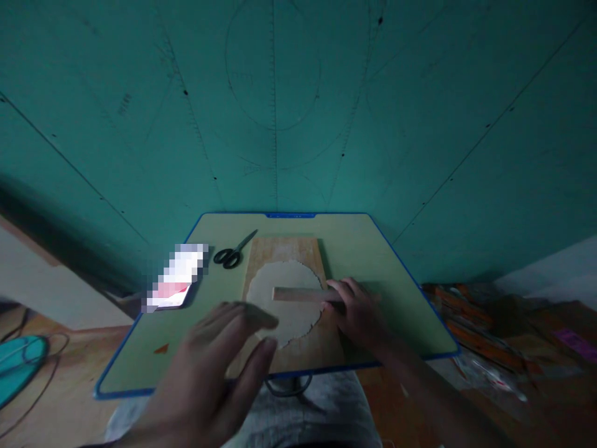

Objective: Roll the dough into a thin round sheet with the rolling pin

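Observation:
A flat, roughly round sheet of dough (265, 292) lies on a wooden board (285, 249) in the middle of the table. Across its right half rests a wooden rolling pin (298, 295), pointing left and right. My right hand (352, 305) is wrapped round the pin's right end, at the board's right edge. Nearer the camera, my left hand (219, 354) hovers over the front left of the board, with its thumb and fingers apart and nothing between them. It covers part of the dough's lower left edge.
Black-handled scissors (233, 252) lie left of the board. A phone (177, 280) with a lit screen is at the left edge of the blue-rimmed table (373, 249). A small brown triangular piece (161, 349) lies at front left. A green wall (298, 155) stands behind.

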`<state>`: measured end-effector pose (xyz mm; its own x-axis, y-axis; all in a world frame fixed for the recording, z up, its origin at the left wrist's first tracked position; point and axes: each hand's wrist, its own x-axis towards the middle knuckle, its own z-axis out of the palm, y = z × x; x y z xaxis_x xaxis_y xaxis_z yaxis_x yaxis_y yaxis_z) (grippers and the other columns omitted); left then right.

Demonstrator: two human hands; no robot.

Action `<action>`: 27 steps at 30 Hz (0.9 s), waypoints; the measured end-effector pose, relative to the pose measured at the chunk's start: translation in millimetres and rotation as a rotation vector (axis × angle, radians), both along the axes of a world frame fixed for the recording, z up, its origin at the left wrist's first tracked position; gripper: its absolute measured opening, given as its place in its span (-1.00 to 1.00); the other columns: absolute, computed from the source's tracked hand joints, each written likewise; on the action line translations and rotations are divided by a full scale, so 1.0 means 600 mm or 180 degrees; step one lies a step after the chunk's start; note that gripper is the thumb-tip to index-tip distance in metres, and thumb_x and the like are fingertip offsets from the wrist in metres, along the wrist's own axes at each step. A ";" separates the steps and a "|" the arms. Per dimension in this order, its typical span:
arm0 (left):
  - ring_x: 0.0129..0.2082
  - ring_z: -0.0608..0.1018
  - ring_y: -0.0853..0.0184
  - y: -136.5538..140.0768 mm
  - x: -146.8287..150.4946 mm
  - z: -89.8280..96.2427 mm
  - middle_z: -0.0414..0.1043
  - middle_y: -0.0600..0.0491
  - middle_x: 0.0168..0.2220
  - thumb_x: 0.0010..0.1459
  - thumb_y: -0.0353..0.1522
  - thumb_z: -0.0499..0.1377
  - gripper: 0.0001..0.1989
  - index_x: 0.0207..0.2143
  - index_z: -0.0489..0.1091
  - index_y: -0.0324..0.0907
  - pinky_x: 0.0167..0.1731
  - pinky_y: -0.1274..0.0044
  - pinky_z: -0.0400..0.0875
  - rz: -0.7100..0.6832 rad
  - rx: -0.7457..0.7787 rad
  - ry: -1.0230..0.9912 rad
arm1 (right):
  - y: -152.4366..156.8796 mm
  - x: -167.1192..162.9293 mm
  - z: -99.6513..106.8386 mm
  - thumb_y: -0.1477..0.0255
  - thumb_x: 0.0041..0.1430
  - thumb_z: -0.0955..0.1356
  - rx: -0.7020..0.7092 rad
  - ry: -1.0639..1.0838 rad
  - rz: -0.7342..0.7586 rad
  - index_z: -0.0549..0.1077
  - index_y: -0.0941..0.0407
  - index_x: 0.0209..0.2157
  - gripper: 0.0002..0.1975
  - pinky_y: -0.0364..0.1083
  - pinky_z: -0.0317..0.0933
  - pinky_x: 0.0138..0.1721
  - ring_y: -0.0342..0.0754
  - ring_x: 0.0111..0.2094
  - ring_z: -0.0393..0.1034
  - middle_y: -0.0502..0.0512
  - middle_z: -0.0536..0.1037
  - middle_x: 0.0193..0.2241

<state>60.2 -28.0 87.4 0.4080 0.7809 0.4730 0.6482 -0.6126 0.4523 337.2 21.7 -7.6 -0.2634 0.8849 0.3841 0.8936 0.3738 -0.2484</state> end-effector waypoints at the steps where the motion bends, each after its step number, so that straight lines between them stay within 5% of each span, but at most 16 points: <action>1: -0.14 0.56 0.24 0.022 0.012 -0.008 0.51 -0.05 -0.11 0.36 -0.28 0.06 -0.79 -0.05 0.41 -0.12 -0.15 0.36 0.53 -0.0002 0.0117 0.0094 | 0.005 -0.005 0.005 0.31 0.28 0.33 -0.0035 0.0002 0.0017 0.42 0.12 0.03 -0.67 0.01 0.34 -0.19 0.08 -0.12 0.46 0.21 0.53 -0.09; 5: 0.05 0.50 0.06 0.086 0.039 -0.072 0.46 -0.15 0.05 0.30 -0.37 0.07 -0.68 0.08 0.35 -0.17 -0.06 0.21 0.48 0.0391 0.0452 0.0758 | 0.027 -0.034 0.029 0.29 0.26 0.37 -0.0046 -0.0033 0.0243 0.44 0.09 -0.07 -0.75 -0.02 0.33 -0.18 0.06 -0.13 0.46 0.17 0.53 -0.14; 9: -0.02 0.53 0.12 0.105 0.032 -0.116 0.50 -0.13 0.00 0.26 -0.48 0.06 -0.68 0.04 0.41 -0.17 -0.07 0.27 0.47 0.0478 0.0274 0.1114 | 0.047 -0.061 0.042 0.31 0.25 0.40 -0.0034 -0.0175 0.0451 0.45 0.07 -0.19 -0.84 -0.07 0.29 -0.24 0.00 -0.19 0.47 0.10 0.54 -0.20; 19: -0.16 0.54 0.18 0.127 -0.028 -0.113 0.52 -0.03 -0.13 0.27 -0.49 0.07 -0.73 -0.06 0.47 -0.09 -0.19 0.36 0.43 0.0455 -0.0010 0.0845 | 0.079 -0.066 0.043 0.46 0.31 0.30 -0.0069 0.0103 0.0815 0.46 0.11 -0.30 -0.89 -0.06 0.33 -0.21 -0.03 -0.22 0.45 0.12 0.52 -0.26; 23: -0.11 0.53 0.16 0.134 -0.037 -0.132 0.51 -0.08 -0.08 0.34 -0.42 0.01 -0.75 -0.02 0.42 -0.15 -0.13 0.32 0.45 0.0550 0.0096 0.0730 | 0.080 -0.053 0.029 0.48 0.38 0.16 -0.0151 0.0251 0.0681 0.45 0.11 -0.10 -0.73 -0.01 0.37 -0.13 -0.01 -0.13 0.46 0.17 0.55 -0.15; 27: 0.13 0.43 0.02 0.137 -0.015 -0.149 0.44 -0.15 0.10 0.36 -0.33 0.01 -0.69 0.09 0.34 -0.21 0.13 0.13 0.30 0.0505 0.0335 0.1077 | 0.083 -0.049 0.014 0.40 0.39 0.16 -0.0142 0.0074 0.0434 0.35 0.13 0.12 -0.65 0.10 0.31 0.09 0.08 0.10 0.36 0.25 0.48 0.06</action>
<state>51.0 53.9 -1.9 0.4326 0.8013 0.4133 0.8405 -0.5243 0.1367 307.8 71.3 0.7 -0.3738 0.8579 0.3526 0.8291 0.4794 -0.2876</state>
